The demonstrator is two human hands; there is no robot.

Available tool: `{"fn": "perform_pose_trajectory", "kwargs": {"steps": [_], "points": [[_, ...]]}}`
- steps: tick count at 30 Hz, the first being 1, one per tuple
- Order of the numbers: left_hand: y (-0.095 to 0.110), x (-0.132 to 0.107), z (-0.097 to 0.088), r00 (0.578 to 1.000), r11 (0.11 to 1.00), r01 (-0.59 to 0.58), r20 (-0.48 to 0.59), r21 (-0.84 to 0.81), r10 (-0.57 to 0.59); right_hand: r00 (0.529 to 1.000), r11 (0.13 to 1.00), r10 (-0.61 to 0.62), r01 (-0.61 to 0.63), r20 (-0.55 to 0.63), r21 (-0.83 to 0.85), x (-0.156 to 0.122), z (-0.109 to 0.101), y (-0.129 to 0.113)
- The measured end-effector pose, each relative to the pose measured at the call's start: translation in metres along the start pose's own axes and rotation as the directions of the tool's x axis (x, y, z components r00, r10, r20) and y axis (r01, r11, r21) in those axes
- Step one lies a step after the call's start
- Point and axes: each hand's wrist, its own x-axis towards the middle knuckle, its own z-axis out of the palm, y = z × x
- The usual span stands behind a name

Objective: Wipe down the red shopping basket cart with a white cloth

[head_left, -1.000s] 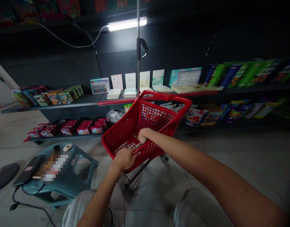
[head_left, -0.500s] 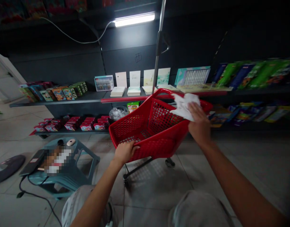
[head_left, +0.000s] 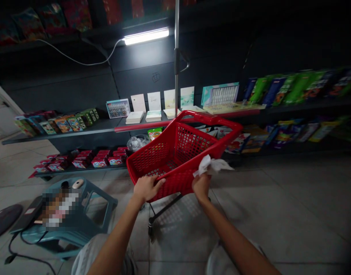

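Observation:
A red plastic shopping cart (head_left: 175, 172) with perforated walls stands in front of me, its handle at the far right. My left hand (head_left: 148, 188) grips the near rim of the basket, fingers over the edge and thumb pointing right. In my right hand (head_left: 201, 186) is a crumpled white cloth (head_left: 212, 165), pressed against the outside of the basket's near side. The cloth's loose end sticks out to the right. My right fingers are partly hidden by the cloth and the cart.
Behind the cart runs a dark shelf (head_left: 103, 125) with books, boxes and bagged goods. A metal pole (head_left: 177, 46) rises behind the cart. At left stands a blue-green plastic stool (head_left: 102, 187) with a cable trailing down; a lit tube lamp (head_left: 146, 36) hangs above.
My right hand has moved the cloth from the cart's handle down and left to the near side of the basket. My left hand stays on the rim. The view has shifted slightly.

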Motion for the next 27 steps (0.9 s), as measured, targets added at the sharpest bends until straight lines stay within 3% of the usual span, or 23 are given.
{"fn": "perform_pose_trajectory", "kwargs": {"steps": [2,3,7,10,14,16,18,21,23,25,27], "points": [[0.002,-0.001,-0.002,1.0,1.0,0.008,0.007,-0.028,-0.008,0.985,0.987,0.13,-0.118,-0.112,0.114,-0.011,0.004,-0.022],[0.002,-0.001,-0.003,1.0,0.999,0.01,0.006,-0.038,-0.009,0.976,0.977,0.14,-0.11,-0.164,0.181,-0.019,0.007,-0.033],[0.0,-0.001,-0.005,1.0,0.999,0.001,0.005,-0.045,0.0,0.946,0.89,-0.027,0.17,-0.324,0.423,-0.065,0.036,-0.079],[-0.004,-0.001,-0.006,1.0,0.999,0.016,0.007,-0.046,-0.015,0.881,0.796,-0.229,0.414,-0.413,0.442,-0.097,0.062,-0.096],[-0.011,-0.002,-0.01,0.999,0.996,0.042,0.026,-0.083,-0.04,0.723,0.704,-0.592,0.679,-0.357,0.207,-0.094,0.067,-0.076],[-0.014,-0.004,-0.014,0.999,0.995,0.037,0.037,-0.089,-0.034,0.655,0.665,-0.687,0.741,-0.315,0.091,-0.075,0.057,-0.052],[-0.017,-0.006,-0.017,0.999,0.996,0.022,0.035,-0.081,-0.02,0.629,0.655,-0.716,0.756,-0.302,0.02,-0.056,0.045,-0.024],[-0.018,-0.007,-0.019,0.999,0.998,0.013,0.041,-0.067,-0.01,0.67,0.707,-0.679,0.707,-0.3,-0.021,-0.038,0.036,0.013],[-0.019,-0.006,-0.018,0.998,0.998,0.022,0.061,-0.055,-0.019,0.758,0.807,-0.559,0.591,-0.338,-0.008,-0.032,0.033,0.032],[-0.02,-0.005,-0.016,0.998,0.999,0.026,0.067,-0.044,-0.023,0.878,0.945,-0.28,0.324,-0.389,0.052,-0.028,0.031,0.046],[-0.021,-0.005,-0.014,0.999,0.999,0.009,0.046,-0.05,-0.006,0.944,0.995,-0.008,0.041,-0.328,0.094,-0.023,0.028,0.05]]}}
